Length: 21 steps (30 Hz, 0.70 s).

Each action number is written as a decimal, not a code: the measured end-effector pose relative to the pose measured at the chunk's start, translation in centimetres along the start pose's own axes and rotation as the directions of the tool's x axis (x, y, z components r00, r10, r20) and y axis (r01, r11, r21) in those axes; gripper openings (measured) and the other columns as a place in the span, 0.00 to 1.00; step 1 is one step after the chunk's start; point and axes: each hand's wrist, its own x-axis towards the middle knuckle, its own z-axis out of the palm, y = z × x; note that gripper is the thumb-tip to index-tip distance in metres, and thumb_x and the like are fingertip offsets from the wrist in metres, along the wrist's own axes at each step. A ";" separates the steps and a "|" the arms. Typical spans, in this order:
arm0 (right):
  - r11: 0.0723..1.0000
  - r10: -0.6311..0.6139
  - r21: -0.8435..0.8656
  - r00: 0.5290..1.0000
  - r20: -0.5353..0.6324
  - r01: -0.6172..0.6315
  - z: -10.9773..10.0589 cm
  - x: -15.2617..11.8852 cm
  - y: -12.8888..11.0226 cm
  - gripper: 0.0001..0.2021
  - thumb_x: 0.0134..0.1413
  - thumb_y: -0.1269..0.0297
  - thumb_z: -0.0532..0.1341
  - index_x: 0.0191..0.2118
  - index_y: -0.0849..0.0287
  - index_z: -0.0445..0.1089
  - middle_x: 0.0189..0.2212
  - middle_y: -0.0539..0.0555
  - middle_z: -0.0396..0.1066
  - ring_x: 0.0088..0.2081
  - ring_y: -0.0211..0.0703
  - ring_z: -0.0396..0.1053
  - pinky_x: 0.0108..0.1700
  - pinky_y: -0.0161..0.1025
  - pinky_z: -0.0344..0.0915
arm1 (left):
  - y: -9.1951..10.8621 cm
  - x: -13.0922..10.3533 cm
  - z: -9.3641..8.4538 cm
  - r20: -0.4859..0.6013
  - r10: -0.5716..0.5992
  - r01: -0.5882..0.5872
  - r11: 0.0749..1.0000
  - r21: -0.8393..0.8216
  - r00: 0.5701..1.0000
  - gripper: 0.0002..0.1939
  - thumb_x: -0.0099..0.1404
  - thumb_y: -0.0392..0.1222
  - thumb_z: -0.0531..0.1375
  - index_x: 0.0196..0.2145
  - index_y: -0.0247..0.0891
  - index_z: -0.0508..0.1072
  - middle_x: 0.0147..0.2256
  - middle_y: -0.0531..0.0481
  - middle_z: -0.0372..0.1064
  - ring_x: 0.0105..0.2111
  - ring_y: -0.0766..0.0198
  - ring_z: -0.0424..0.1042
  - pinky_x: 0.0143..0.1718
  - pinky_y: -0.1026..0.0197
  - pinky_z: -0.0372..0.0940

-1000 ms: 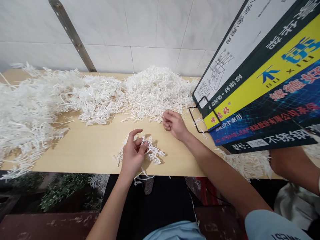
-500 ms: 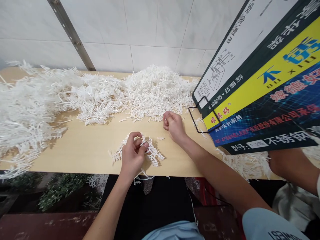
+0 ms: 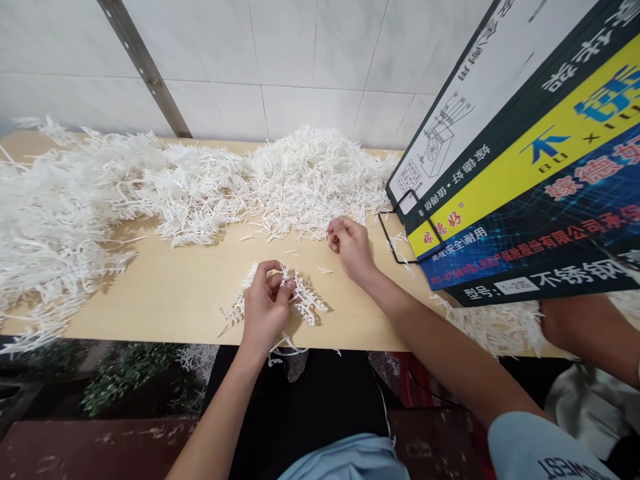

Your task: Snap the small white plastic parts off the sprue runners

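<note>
My left hand [image 3: 267, 297] is closed in a pinch on a white branched plastic sprig [image 3: 309, 303], low over the front of the table. Its side twigs spread out to both sides of my fingers, and a thin strand hangs over the table edge. At the near side of a heap of small white plastic pieces [image 3: 320, 180] is my right hand [image 3: 351, 247]. Its fingers are curled together; whatever is between them, if anything, is hidden. Small loose bits [image 3: 325, 270] lie on the wood between my hands.
Tangled white sprigs [image 3: 65, 200] cover the left of the wooden table [image 3: 175, 293]. A large printed cardboard box [image 3: 500, 180] leans at the right, with a black wire frame [image 3: 384, 233] by its corner. Another person's arm [image 3: 590, 330] reaches in behind it. A tiled wall [image 3: 310, 47] backs the table.
A small white bit now lies on the table between the heap and my left hand. My right hand's fingers have loosened slightly near the heap. My left hand keeps its pinch on the sprig.
</note>
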 end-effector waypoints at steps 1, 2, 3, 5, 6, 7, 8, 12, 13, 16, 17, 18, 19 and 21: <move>0.999 -0.038 -0.005 0.999 0.030 0.038 0.1 0.0 -0.3 0.22 0.68 0.43 0.56 0.41 0.57 0.75 0.33 0.55 0.73 0.32 0.42 0.68 0.32 0.37 0.64 | -0.1 0.1 0.0 -0.011 0.013 -0.013 1.000 -0.011 1.000 0.20 0.60 0.47 0.69 0.45 0.45 0.65 0.25 0.61 0.60 0.26 0.67 0.69 0.33 0.63 0.73; 0.995 -0.094 -0.031 0.989 0.110 0.098 0.2 -0.2 -0.6 0.19 0.68 0.45 0.58 0.46 0.56 0.75 0.39 0.57 0.75 0.38 0.44 0.70 0.36 0.38 0.66 | -0.2 0.2 -0.1 -0.023 0.030 -0.030 0.999 -0.021 0.999 0.21 0.61 0.48 0.69 0.46 0.45 0.65 0.25 0.60 0.62 0.28 0.66 0.70 0.35 0.62 0.74; 0.983 -0.151 -0.065 0.964 0.221 0.169 0.4 -0.5 -1.0 0.18 0.67 0.47 0.59 0.50 0.54 0.75 0.45 0.58 0.75 0.43 0.46 0.71 0.40 0.40 0.68 | -0.2 0.3 -0.1 -0.035 0.049 -0.050 0.998 -0.025 0.998 0.22 0.62 0.49 0.69 0.48 0.45 0.65 0.25 0.60 0.62 0.28 0.66 0.71 0.37 0.60 0.74; 0.948 -0.217 -0.120 0.873 0.437 0.296 1.0 -1.3 -1.5 0.16 0.66 0.49 0.62 0.50 0.53 0.76 0.48 0.57 0.76 0.47 0.47 0.72 0.46 0.42 0.67 | -0.3 0.5 -0.1 -0.055 0.084 -0.085 0.996 -0.011 0.995 0.23 0.63 0.50 0.68 0.51 0.45 0.64 0.25 0.61 0.60 0.28 0.66 0.71 0.38 0.60 0.74; 0.937 -0.208 -0.144 0.839 0.503 0.319 1.2 -1.6 -1.6 0.15 0.65 0.50 0.63 0.46 0.54 0.79 0.45 0.56 0.77 0.44 0.47 0.73 0.46 0.42 0.67 | -0.3 0.5 -0.1 -0.061 0.094 -0.094 0.996 -0.001 0.994 0.24 0.63 0.50 0.68 0.52 0.46 0.64 0.24 0.62 0.59 0.27 0.66 0.70 0.38 0.60 0.74; 0.937 -0.175 -0.170 0.832 0.527 0.305 1.3 -1.8 -1.6 0.14 0.65 0.49 0.64 0.41 0.55 0.80 0.39 0.55 0.78 0.40 0.46 0.73 0.44 0.42 0.67 | -0.2 0.4 -0.1 -0.062 0.098 -0.098 0.995 0.008 0.993 0.24 0.64 0.50 0.68 0.52 0.46 0.64 0.24 0.62 0.58 0.26 0.66 0.70 0.37 0.60 0.74; 0.946 -0.130 -0.196 0.857 0.498 0.257 1.3 -1.8 -1.5 0.16 0.64 0.49 0.64 0.35 0.56 0.80 0.33 0.54 0.78 0.36 0.45 0.72 0.40 0.41 0.66 | -0.2 0.3 -0.1 -0.067 0.100 -0.099 0.995 0.020 0.993 0.23 0.64 0.50 0.68 0.51 0.46 0.64 0.24 0.62 0.59 0.27 0.66 0.71 0.37 0.61 0.73; 0.987 0.004 -0.159 0.996 0.087 0.010 0.4 -0.8 -1.0 0.24 0.65 0.44 0.60 0.26 0.59 0.74 0.22 0.52 0.71 0.26 0.40 0.66 0.31 0.39 0.62 | -0.1 -0.4 -0.1 -0.137 0.106 -0.098 0.993 0.060 0.985 0.19 0.63 0.48 0.68 0.45 0.45 0.64 0.25 0.59 0.63 0.33 0.61 0.77 0.36 0.62 0.72; 0.993 0.004 -0.118 0.998 0.067 0.004 0.2 -0.5 -1.1 0.25 0.65 0.42 0.59 0.26 0.59 0.73 0.23 0.53 0.71 0.26 0.40 0.66 0.32 0.38 0.63 | -0.2 -0.5 -0.1 -0.157 0.110 -0.102 0.993 0.058 0.981 0.19 0.62 0.48 0.69 0.44 0.45 0.64 0.25 0.59 0.63 0.33 0.61 0.78 0.36 0.62 0.72; 0.995 -0.056 -0.058 0.939 0.339 0.081 0.3 -0.7 -1.5 0.23 0.63 0.42 0.61 0.34 0.58 0.77 0.31 0.54 0.75 0.32 0.42 0.70 0.36 0.38 0.65 | -0.5 -0.3 -0.2 -0.152 0.122 -0.116 0.992 0.053 0.981 0.21 0.63 0.50 0.68 0.47 0.45 0.64 0.25 0.60 0.62 0.32 0.62 0.77 0.37 0.62 0.72; 0.990 -0.074 -0.073 0.894 0.442 0.118 0.6 -1.0 -1.7 0.20 0.62 0.43 0.63 0.37 0.57 0.79 0.33 0.54 0.77 0.34 0.42 0.71 0.37 0.38 0.65 | -0.5 -0.1 -0.2 -0.137 0.127 -0.120 0.991 0.062 0.982 0.21 0.63 0.51 0.68 0.48 0.46 0.64 0.24 0.60 0.62 0.31 0.63 0.76 0.37 0.62 0.72; 0.983 -0.081 -0.099 0.857 0.510 0.152 0.8 -1.3 -1.8 0.18 0.60 0.45 0.65 0.38 0.56 0.80 0.33 0.53 0.77 0.34 0.42 0.71 0.37 0.37 0.64 | -0.6 0.1 -0.2 -0.118 0.129 -0.121 0.990 0.071 0.985 0.21 0.64 0.51 0.68 0.49 0.46 0.64 0.24 0.61 0.62 0.30 0.64 0.74 0.37 0.62 0.72; 0.977 -0.078 -0.127 0.838 0.539 0.173 1.0 -1.6 -1.8 0.16 0.59 0.47 0.67 0.38 0.56 0.80 0.32 0.52 0.77 0.33 0.41 0.70 0.36 0.37 0.64 | -0.6 0.2 -0.1 -0.096 0.129 -0.121 0.990 0.077 0.987 0.21 0.64 0.51 0.67 0.49 0.46 0.64 0.24 0.61 0.62 0.29 0.64 0.73 0.37 0.62 0.72; 0.976 -0.068 -0.143 0.850 0.522 0.165 1.2 -1.8 -1.5 0.14 0.58 0.50 0.68 0.35 0.57 0.81 0.28 0.51 0.76 0.31 0.41 0.69 0.34 0.37 0.62 | -0.5 0.3 0.0 -0.044 0.124 -0.119 0.988 0.096 0.991 0.21 0.64 0.51 0.67 0.48 0.46 0.64 0.24 0.60 0.64 0.28 0.64 0.73 0.35 0.62 0.72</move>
